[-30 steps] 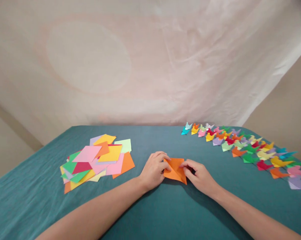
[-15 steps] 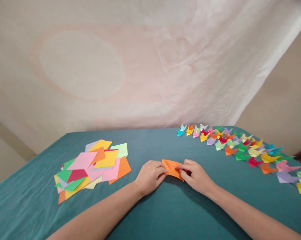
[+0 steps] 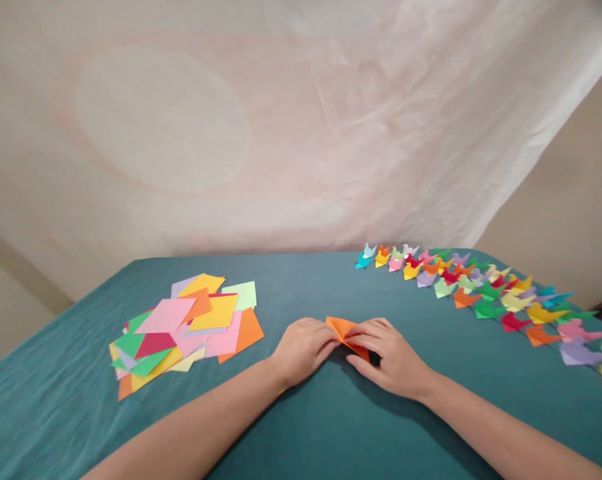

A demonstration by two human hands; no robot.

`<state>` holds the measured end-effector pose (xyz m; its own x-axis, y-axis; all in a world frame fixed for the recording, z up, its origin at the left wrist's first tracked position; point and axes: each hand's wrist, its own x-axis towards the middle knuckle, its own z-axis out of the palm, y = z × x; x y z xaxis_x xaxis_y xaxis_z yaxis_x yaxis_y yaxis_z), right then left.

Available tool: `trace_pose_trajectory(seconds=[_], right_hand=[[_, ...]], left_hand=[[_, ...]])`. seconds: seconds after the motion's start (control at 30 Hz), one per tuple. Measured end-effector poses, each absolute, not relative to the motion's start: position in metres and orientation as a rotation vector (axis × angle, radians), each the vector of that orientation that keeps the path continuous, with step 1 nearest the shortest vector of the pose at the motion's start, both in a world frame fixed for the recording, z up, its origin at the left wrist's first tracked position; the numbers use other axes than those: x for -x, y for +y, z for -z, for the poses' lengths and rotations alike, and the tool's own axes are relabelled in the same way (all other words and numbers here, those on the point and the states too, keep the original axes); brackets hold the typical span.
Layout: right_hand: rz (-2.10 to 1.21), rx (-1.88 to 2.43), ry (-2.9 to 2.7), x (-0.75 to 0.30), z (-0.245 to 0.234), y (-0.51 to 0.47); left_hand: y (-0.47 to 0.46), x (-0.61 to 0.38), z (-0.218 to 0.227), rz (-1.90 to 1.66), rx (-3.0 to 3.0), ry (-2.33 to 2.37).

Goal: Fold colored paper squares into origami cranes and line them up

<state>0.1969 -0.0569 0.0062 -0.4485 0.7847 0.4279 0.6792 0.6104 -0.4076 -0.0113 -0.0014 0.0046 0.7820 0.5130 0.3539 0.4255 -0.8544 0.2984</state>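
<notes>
A partly folded orange paper [image 3: 341,329] lies on the teal tablecloth [image 3: 331,427] in the middle. My left hand [image 3: 303,348] rests at its left edge, fingers curled and pinching the paper. My right hand [image 3: 388,357] covers the paper's right half, fingers closed down on it and pressing it to the cloth. Only a small orange wedge shows between the two hands.
A loose pile of coloured paper squares [image 3: 185,327] lies to the left. Several folded paper birds [image 3: 481,287] stand in rows along the right side, up to the table's far right edge. A pale sheet [image 3: 281,133] hangs behind the table.
The orange paper went from an open diamond to a narrower folded shape. My right hand slid further over it; the left hand stayed at its left edge.
</notes>
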Motion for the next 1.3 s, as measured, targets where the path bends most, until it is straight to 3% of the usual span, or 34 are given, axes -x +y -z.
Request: trace_pose_trajectory(seconds=[0.7,0.97,1.13,1.3], right_hand=[[-0.555,1.295,-1.886,-0.199,0.006,-0.048],[-0.506,1.363,-1.925,-0.201,0.013,-0.040],[-0.493,1.349,-1.937,-0.199,0.014,-0.038],[-0.493,1.321,-1.932,-0.199,0.015,-0.038]], left_hand=[[0.003,0.008,0.001,-0.761,-2.225,1.038],[-0.003,0.010,-0.009,-0.853,-2.545,0.937],[-0.025,0.004,-0.022,-0.572,-2.940,0.724],[-0.040,-0.001,-0.016,-0.338,-2.971,0.812]])
